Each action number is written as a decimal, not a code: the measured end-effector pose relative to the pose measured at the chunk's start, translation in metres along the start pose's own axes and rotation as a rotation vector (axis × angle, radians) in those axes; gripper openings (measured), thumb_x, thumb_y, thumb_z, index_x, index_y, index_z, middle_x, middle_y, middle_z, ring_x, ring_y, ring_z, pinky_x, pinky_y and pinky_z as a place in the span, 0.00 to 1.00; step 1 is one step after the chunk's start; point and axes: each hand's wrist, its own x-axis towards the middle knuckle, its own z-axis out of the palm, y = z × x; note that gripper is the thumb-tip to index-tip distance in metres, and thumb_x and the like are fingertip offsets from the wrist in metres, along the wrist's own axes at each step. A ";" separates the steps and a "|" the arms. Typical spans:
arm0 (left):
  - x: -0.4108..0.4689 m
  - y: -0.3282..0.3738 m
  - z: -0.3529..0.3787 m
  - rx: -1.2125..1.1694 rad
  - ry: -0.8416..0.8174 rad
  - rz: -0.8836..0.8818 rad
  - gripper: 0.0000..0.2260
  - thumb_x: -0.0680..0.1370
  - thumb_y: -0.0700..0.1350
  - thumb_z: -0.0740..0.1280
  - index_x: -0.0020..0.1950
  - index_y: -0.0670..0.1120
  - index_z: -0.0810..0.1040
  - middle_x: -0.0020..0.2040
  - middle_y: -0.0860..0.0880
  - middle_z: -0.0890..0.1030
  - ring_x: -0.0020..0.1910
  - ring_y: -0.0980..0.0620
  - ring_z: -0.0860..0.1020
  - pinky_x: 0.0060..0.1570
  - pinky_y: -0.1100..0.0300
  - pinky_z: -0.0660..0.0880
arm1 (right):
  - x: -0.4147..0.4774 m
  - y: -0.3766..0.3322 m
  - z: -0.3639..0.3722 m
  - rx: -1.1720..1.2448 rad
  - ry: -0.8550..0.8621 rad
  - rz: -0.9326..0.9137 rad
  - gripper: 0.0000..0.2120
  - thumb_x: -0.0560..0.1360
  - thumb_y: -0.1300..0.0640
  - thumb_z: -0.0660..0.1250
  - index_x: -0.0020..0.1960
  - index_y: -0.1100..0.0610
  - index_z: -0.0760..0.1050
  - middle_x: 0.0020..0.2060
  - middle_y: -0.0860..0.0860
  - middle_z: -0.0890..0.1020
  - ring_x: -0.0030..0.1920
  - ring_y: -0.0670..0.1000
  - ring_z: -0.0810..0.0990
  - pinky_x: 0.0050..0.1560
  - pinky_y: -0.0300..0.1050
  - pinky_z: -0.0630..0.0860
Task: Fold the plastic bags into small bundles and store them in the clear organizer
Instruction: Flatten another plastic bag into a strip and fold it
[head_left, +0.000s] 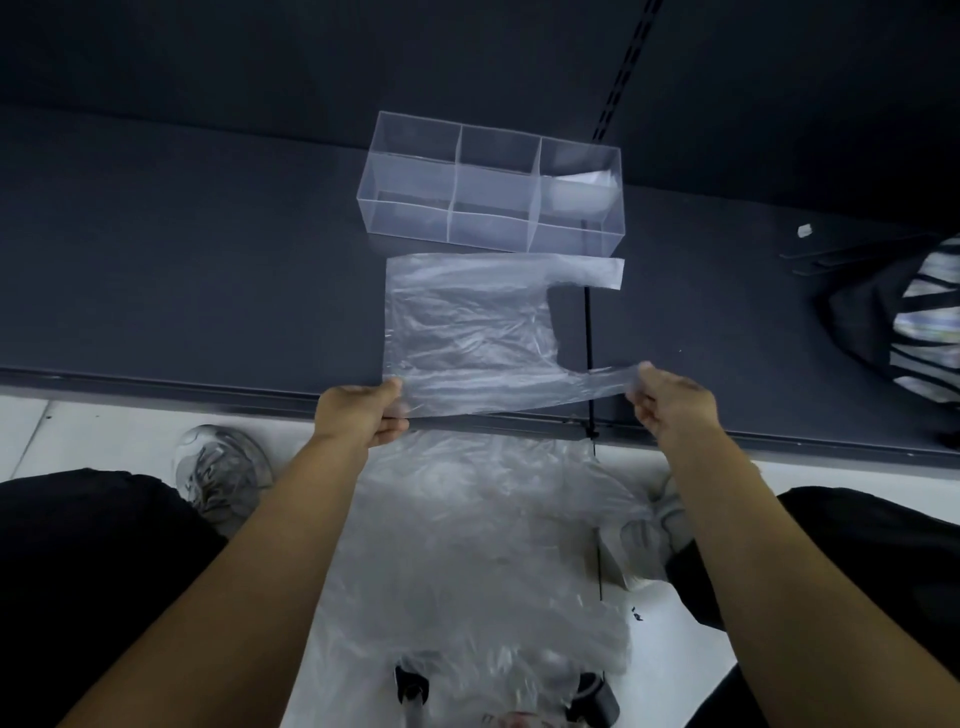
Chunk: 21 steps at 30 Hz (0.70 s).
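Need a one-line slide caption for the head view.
Left hand and right hand pinch the near edge of a plastic bag spread on the dark table before the clear organizer.

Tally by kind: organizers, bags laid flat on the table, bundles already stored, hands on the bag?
Clear organizer: 1
Flat bag: 1
Stored bundle: 1
Hands, left hand and right hand: 2
Total: 5
Lap pile not counted: bags indistinct.

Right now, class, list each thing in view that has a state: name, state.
plastic bag, spread flat on table, near edge lifted
left hand, grips the bag's near corner
right hand, pinches the bag's near handle
clear organizer, upright, open-topped, pale bundle in one right compartment
spare bags, loose heap, unfolded
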 end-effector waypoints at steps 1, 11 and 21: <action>0.000 -0.001 0.000 0.025 0.008 0.020 0.07 0.75 0.45 0.71 0.44 0.41 0.79 0.36 0.44 0.82 0.29 0.51 0.80 0.26 0.64 0.77 | 0.001 0.001 0.000 -0.090 0.030 -0.070 0.06 0.75 0.58 0.69 0.40 0.57 0.78 0.30 0.51 0.80 0.26 0.45 0.75 0.26 0.35 0.73; 0.000 0.003 0.018 0.810 0.457 0.855 0.11 0.78 0.43 0.65 0.58 0.40 0.76 0.59 0.38 0.75 0.60 0.37 0.72 0.58 0.46 0.66 | -0.047 0.013 0.058 -0.630 0.349 -0.817 0.19 0.73 0.63 0.64 0.64 0.61 0.73 0.63 0.62 0.71 0.64 0.63 0.69 0.64 0.56 0.65; 0.059 -0.008 0.018 1.455 0.144 0.979 0.28 0.81 0.56 0.44 0.78 0.45 0.43 0.79 0.48 0.45 0.77 0.49 0.43 0.72 0.49 0.35 | -0.053 0.051 0.165 -1.232 -0.342 -1.179 0.29 0.82 0.42 0.46 0.78 0.54 0.48 0.78 0.51 0.49 0.78 0.48 0.43 0.75 0.46 0.34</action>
